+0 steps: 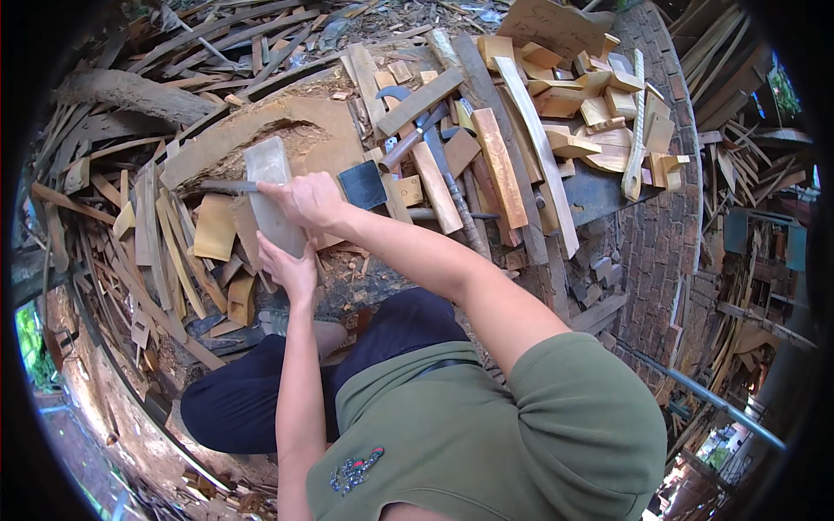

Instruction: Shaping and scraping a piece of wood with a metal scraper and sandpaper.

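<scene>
My right hand is closed on a narrow dark metal blade. The blade lies crosswise over a pale grey block that looks like a whetstone, its free end sticking out to the left. Most of what the right hand grips is hidden under the fingers. At the near end of the stone my left hand clasps it, thumb on one side and fingers on the other. Under the stone is a thick, worn wooden slab with a rough hollow. A dark square block rests to the right of my right hand.
A sickle-like hooked tool with a wooden handle lies among wood strips and a long reddish board. Cut wooden pieces are heaped at the far right near a brick path. Scrap wood piles up on the left.
</scene>
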Action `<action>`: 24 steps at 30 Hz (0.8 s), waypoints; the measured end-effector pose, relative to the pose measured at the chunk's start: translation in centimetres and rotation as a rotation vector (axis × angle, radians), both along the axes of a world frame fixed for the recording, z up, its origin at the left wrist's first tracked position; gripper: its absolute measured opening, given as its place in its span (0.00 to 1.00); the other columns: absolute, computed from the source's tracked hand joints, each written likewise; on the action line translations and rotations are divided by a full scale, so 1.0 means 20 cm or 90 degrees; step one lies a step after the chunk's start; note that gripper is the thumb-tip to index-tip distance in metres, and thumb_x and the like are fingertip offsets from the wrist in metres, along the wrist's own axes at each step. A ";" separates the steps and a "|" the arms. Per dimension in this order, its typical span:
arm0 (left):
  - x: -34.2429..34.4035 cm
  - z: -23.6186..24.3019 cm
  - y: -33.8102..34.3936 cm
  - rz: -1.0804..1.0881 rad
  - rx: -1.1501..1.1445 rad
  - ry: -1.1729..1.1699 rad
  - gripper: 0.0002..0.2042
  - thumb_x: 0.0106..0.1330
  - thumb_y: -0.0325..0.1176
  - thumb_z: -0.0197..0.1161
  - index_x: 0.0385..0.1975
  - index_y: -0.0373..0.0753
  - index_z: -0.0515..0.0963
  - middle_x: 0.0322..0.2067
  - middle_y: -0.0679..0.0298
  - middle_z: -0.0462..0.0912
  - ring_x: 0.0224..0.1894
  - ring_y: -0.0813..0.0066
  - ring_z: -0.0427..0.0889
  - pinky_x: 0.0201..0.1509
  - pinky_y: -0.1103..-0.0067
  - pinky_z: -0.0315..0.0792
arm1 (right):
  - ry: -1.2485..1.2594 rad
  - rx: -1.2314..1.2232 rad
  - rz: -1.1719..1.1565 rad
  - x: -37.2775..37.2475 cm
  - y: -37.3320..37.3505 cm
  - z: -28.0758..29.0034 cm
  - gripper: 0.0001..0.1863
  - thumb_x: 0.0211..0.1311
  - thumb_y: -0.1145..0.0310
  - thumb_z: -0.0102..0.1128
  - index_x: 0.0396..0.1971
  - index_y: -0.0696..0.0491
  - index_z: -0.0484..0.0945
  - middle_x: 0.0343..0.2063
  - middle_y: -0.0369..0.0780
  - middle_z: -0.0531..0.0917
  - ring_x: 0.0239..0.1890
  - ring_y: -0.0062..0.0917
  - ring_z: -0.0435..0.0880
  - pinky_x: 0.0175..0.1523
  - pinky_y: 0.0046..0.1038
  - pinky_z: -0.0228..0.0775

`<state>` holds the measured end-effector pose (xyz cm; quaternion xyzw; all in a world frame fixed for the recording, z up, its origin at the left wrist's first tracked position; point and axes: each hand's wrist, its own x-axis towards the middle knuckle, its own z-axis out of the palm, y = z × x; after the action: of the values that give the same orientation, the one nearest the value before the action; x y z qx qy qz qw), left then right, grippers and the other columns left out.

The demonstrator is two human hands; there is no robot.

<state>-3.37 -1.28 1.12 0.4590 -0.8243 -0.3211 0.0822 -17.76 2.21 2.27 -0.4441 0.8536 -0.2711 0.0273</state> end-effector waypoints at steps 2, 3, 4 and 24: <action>-0.01 0.02 0.02 0.009 0.007 -0.017 0.53 0.50 0.40 0.76 0.71 0.36 0.46 0.65 0.46 0.56 0.65 0.41 0.58 0.65 0.52 0.58 | -0.003 0.013 0.014 0.02 0.01 0.00 0.21 0.61 0.62 0.53 0.55 0.31 0.77 0.16 0.41 0.82 0.17 0.34 0.84 0.20 0.35 0.72; 0.01 0.02 0.01 0.023 -0.001 -0.017 0.53 0.50 0.40 0.76 0.71 0.36 0.46 0.65 0.46 0.56 0.65 0.41 0.58 0.65 0.52 0.58 | -0.006 0.026 0.028 0.04 0.02 0.02 0.21 0.61 0.62 0.53 0.55 0.31 0.77 0.16 0.41 0.82 0.17 0.34 0.84 0.20 0.35 0.72; 0.02 0.00 0.00 0.021 0.009 -0.015 0.53 0.50 0.40 0.76 0.71 0.36 0.46 0.65 0.46 0.56 0.66 0.42 0.58 0.65 0.52 0.58 | 0.005 0.009 0.066 0.08 0.06 0.03 0.22 0.61 0.61 0.53 0.56 0.31 0.76 0.16 0.40 0.82 0.17 0.34 0.83 0.20 0.35 0.72; -0.02 0.00 0.02 0.008 0.002 -0.003 0.55 0.50 0.41 0.76 0.72 0.37 0.41 0.67 0.46 0.54 0.69 0.46 0.55 0.67 0.52 0.55 | 0.028 0.025 0.032 -0.11 -0.01 0.01 0.18 0.65 0.61 0.49 0.52 0.31 0.78 0.17 0.42 0.82 0.18 0.35 0.84 0.20 0.36 0.74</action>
<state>-3.69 -0.96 1.11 0.4654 -0.8208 -0.3211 0.0816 -19.98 1.91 2.40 -0.4706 0.8478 -0.2433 0.0240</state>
